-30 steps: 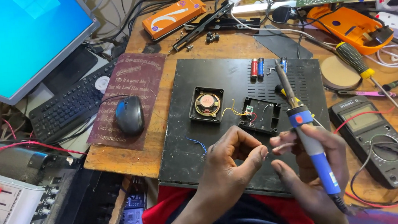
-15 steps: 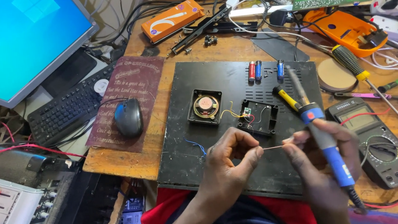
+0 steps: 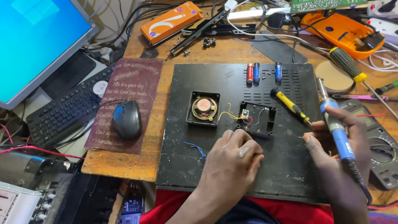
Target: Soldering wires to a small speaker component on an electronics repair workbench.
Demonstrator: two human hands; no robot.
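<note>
Blue-handled soldering iron (image 3: 335, 126) sits light and rigid in my right hand (image 3: 340, 159), gripped mid-handle. My left hand (image 3: 230, 164) is curled shut beside the small black module (image 3: 256, 117); contents not visible. Its thin wires look fragile.

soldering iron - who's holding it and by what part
The right hand holds the soldering iron by its blue handle, tip pointing up and away. The left hand rests by the small black box; whether it holds anything cannot be told.

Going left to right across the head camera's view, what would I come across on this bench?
Monitor → keyboard → mouse → small speaker → left hand → yellow-handled screwdriver → blue soldering iron in the right hand → multimeter.
</note>
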